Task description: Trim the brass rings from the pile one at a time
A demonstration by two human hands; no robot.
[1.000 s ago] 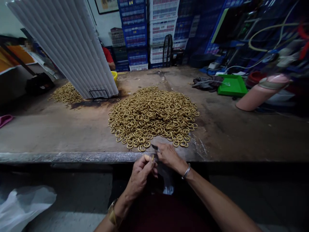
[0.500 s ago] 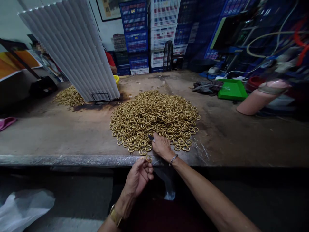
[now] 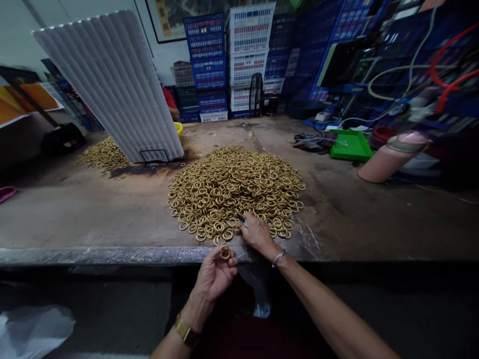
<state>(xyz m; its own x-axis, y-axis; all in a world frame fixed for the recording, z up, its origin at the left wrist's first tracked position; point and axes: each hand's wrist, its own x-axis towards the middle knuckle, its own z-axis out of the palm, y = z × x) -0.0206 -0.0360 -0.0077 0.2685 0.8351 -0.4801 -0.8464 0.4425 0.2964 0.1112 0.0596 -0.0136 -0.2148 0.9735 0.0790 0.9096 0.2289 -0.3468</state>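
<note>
A big heap of brass-coloured rings [image 3: 239,184] lies on the worktable in front of me. My left hand [image 3: 215,274] is just off the table's front edge, its thumb and fingers closed on one ring [image 3: 225,253] whose round opening faces me. At the near right side of the heap, my right hand [image 3: 258,233] rests low with its fingertips among the front rings. It grips a small dark-tipped tool [image 3: 242,219], which sticks out to the left; its exact kind is not clear. Whether those fingers also pinch a ring is hidden.
A tall corrugated panel [image 3: 112,85] stands on the table [image 3: 337,219] at the left, a second ring pile [image 3: 105,153] beside it. A person's red sleeve [image 3: 170,102] shows behind. At the right are a green tray [image 3: 351,144] and a pink bottle [image 3: 389,159]. Stacked crates [image 3: 249,60] stand behind.
The ring in my left hand has turned to face me more. My right hand, with the tool, has shifted slightly right and nearer to me. The whole view has shifted a little.
</note>
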